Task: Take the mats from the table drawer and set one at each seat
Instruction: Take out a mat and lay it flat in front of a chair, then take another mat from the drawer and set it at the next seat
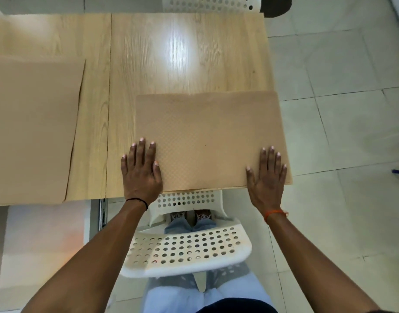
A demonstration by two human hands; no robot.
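Mat (212,136) lies flat at the near right corner of the worktop (171,53), above a white perforated chair (187,251). Left hand (141,170) and right hand (267,175) press its near corners, fingers (141,146) straight and released. Second mat (33,127) lies further left.

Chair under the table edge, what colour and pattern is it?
White chair with round perforations; head view.
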